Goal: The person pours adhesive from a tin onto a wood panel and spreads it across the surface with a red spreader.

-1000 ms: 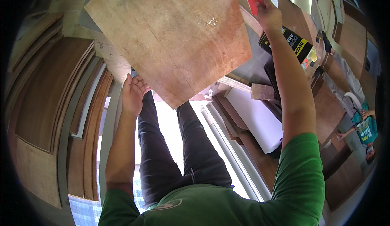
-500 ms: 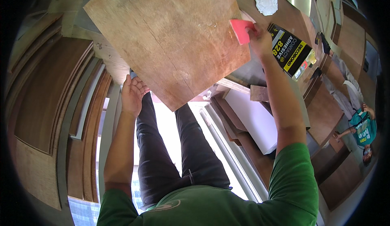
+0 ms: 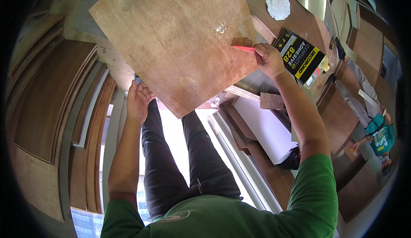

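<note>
A square plywood panel [image 3: 171,41] lies before me, one corner pointing toward my legs. In my right hand [image 3: 269,60] is a red spreader [image 3: 244,48], its edge against the panel near the right side. A darker wet patch [image 3: 243,40] shows just beyond the spreader, and a small glossy blob [image 3: 221,28] sits farther in. My left hand [image 3: 139,99] is open, palm up and fingers spread, beside the panel's near left edge; it holds nothing that I can see. Right of the panel stands a black and yellow adhesive can [image 3: 299,54].
A white, crusted round thing [image 3: 278,3] lies beyond the can. Stacked boards [image 3: 51,101] lean on my left. Below the can are a wood block [image 3: 271,100] and a white panel [image 3: 265,127]. At the far right a person in a teal shirt [image 3: 380,134] stands among boards.
My right hand has drawn the spreader toward me and slightly left over the panel, turning it edge-on. A wet patch now shows where it passed. My left hand stays nearly still.
</note>
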The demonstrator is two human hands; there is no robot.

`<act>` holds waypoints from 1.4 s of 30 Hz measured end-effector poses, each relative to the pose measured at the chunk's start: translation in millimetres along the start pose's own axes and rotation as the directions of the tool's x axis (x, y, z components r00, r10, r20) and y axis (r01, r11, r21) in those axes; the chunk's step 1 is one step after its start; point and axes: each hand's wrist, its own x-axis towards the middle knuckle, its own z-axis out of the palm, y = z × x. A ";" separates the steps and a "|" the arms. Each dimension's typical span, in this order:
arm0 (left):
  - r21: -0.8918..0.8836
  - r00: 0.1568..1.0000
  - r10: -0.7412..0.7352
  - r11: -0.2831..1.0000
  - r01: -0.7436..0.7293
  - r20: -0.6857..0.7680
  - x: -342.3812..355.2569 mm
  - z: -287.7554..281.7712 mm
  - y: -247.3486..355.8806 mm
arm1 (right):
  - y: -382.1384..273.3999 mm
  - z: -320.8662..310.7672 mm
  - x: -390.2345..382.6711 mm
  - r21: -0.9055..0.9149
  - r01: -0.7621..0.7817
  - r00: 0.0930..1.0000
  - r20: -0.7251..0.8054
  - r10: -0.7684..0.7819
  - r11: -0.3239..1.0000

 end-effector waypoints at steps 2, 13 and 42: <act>-0.010 0.999 0.002 1.000 -0.001 0.036 3.2 -8.5 -3.3 | 10.0 2.3 14.0 -0.065 -0.033 0.999 -0.010 0.032 0.997; 0.015 0.999 -0.010 1.000 0.009 0.047 -1.9 -1.0 5.3 | 57.1 -6.8 100.5 -0.083 -0.321 0.902 -0.328 0.279 0.943; 0.042 1.000 -0.024 0.999 0.024 0.001 10.0 3.5 6.2 | 14.3 -16.6 11.5 -0.017 0.186 0.952 0.250 -0.176 0.982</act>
